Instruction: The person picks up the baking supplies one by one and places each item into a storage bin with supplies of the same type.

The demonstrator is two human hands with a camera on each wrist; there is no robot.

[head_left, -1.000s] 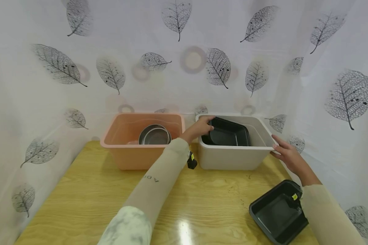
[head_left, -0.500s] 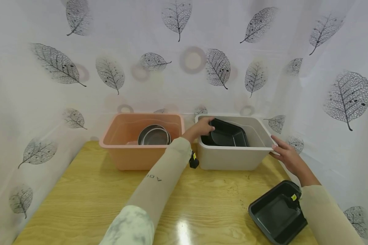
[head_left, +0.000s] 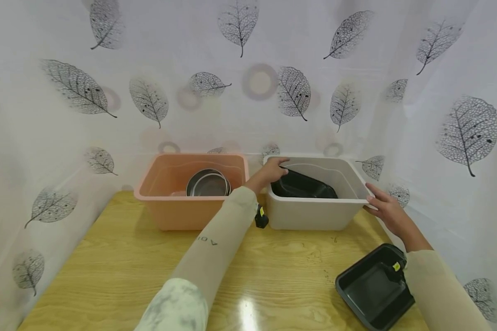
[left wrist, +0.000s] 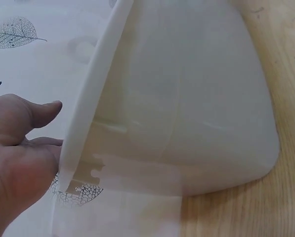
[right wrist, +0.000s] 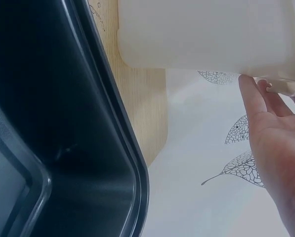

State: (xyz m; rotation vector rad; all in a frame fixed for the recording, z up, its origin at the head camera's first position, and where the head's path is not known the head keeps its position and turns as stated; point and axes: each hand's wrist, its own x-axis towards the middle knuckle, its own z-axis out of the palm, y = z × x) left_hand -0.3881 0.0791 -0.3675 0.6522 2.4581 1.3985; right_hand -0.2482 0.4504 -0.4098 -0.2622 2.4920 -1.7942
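Observation:
A light grey plastic bin [head_left: 310,214] stands on the table with a black baking pan [head_left: 304,185] tilted inside it. My left hand [head_left: 270,171] reaches over the bin's left rim, thumb and fingers spread apart just above the pan's upper edge. In the left wrist view the thumb of the left hand [left wrist: 23,148] is free, and its fingertips are hidden behind the rim. My right hand [head_left: 391,211] holds the bin's right rim; in the right wrist view the fingers of the right hand [right wrist: 280,143] reach under that rim.
A second black baking pan [head_left: 374,287] lies at the table's right edge, under the right forearm. Left of the grey bin stands a peach bin [head_left: 182,214] with round metal pans [head_left: 210,184] inside. A leaf-patterned curtain [head_left: 248,119] hangs behind the wooden table [head_left: 281,276].
The pan in the grey bin has dropped lower and tipped, leaving the left hand's pinch. The left fingers have parted. The right hand stays at the rim.

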